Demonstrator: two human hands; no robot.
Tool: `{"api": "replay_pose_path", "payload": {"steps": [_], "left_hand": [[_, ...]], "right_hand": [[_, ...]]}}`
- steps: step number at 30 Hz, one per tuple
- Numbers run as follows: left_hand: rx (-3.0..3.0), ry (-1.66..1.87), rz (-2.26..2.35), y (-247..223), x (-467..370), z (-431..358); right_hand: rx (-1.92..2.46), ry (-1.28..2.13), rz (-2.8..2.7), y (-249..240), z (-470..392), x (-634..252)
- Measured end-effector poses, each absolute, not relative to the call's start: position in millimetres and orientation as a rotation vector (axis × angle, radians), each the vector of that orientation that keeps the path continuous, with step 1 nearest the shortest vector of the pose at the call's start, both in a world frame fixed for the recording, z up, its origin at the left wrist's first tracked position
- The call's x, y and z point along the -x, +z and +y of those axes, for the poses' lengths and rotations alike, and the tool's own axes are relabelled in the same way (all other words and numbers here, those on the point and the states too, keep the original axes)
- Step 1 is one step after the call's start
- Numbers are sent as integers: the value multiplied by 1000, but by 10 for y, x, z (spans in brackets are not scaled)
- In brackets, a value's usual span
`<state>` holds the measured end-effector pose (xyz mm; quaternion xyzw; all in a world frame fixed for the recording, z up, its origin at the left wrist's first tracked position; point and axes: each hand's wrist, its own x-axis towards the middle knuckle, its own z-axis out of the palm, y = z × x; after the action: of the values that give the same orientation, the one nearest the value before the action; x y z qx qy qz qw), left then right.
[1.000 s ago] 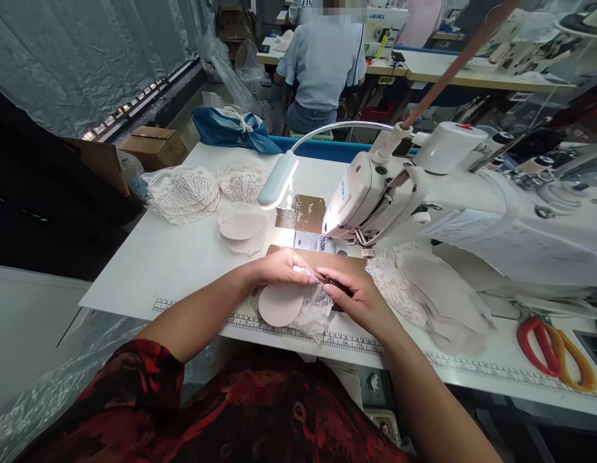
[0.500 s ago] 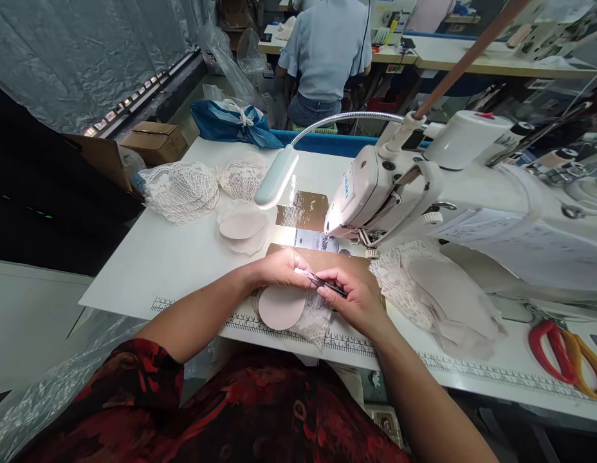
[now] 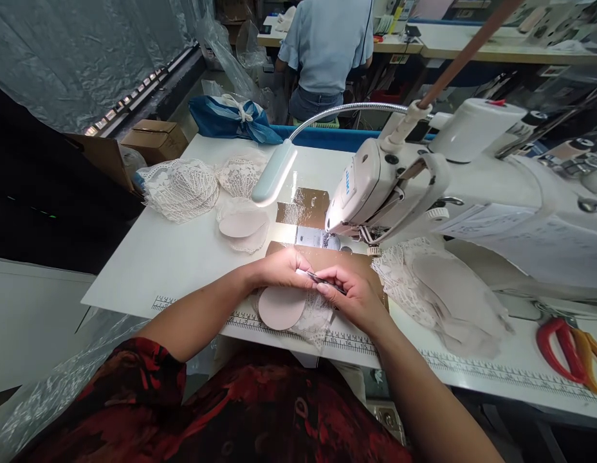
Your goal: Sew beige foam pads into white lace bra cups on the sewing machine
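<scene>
My left hand (image 3: 285, 266) is closed, pinching the upper edge of a lace piece (image 3: 318, 318) with a smooth beige oval cup pad (image 3: 281, 308) on it. In my right hand (image 3: 355, 297) are small dark thread snips (image 3: 323, 280), gripped between thumb and fingers. Their pointed tips meet the pinched edge at my left fingertips; the exact contact is too small to make out. Both hands are just in front of the sewing machine (image 3: 361, 183), above a brown board (image 3: 347, 258). The lace piece hangs toward the table's front edge.
Lace pieces (image 3: 177, 190) are stacked at the left, with another padded cup (image 3: 244, 225) nearer. More lace and beige fabric (image 3: 443, 296) lie right. Red-and-orange-handled scissors (image 3: 561, 350) rest at the far right. A lamp (image 3: 275, 172) overhangs the table (image 3: 134, 267). A person (image 3: 327, 48) sits beyond.
My hands keep nearly the same hold, and the snips remain at the pinched edge. The view has shifted slightly, so the machine and scissors appear a little further right.
</scene>
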<state>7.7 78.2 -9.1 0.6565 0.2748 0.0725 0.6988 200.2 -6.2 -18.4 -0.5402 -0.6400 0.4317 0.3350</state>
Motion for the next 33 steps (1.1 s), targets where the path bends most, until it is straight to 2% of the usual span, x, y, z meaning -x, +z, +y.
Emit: {"api": "replay_pose_path", "payload": {"steps": [5,11,14,19,33], "left_hand": [[-1500,144,618,-100,-81,780],[-1466,200,564,-148,-95,779],[-1458,175,512,-146,-63,814],[-1634,9,527,-59,78,932],[-1712,191,614,-42,44,885]], "right_hand": [[1431,1100,-1702,-202,-51,-2012],[1412,1251,-1444,-255,-54,-1994],[1433,1320,-1499,-247,-49,-1973],[1537,1187,-1638,-223,-46,-2042],[1516,1094,-1631,-175,-78,-2013]]}}
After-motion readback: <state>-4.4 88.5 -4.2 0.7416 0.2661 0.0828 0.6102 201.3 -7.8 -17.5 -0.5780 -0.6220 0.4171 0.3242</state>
